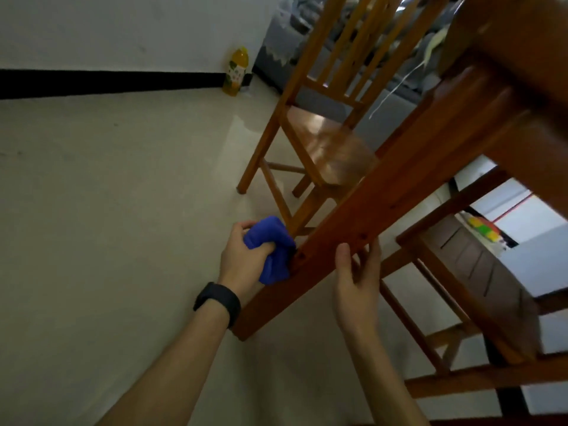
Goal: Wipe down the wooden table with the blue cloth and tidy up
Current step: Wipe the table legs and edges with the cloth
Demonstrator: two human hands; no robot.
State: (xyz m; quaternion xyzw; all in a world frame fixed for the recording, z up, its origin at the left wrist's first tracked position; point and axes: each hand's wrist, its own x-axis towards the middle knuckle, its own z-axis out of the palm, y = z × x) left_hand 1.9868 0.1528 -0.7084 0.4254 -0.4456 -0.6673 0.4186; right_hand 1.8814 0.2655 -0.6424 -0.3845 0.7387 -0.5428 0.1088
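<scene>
— Pale floor [123, 210] all round. Where is the cloth?
— The left grip [246, 256] clenches the blue cloth [270, 238] in a wad and presses it against the side of the bench leg [384, 195], low down towards its foot.
— And the other?
— The right grip [356, 278] is released. Its fingers lie straight along the leg's far side, the thumb is on the near face, and it holds nothing.
— How will the cloth handle?
— Soft, light and limp, I judge. It bunches easily, so take it by the middle with a fold spread flat under the fingers, or loose ends will trail. The leg looks stiff and heavy enough to bear firm rubbing.
— Further out?
— One wooden chair [325, 146] stands just beyond the leg, and a second chair [479, 272] is to the right. A yellow bottle [236, 72] sits by the wall.
</scene>
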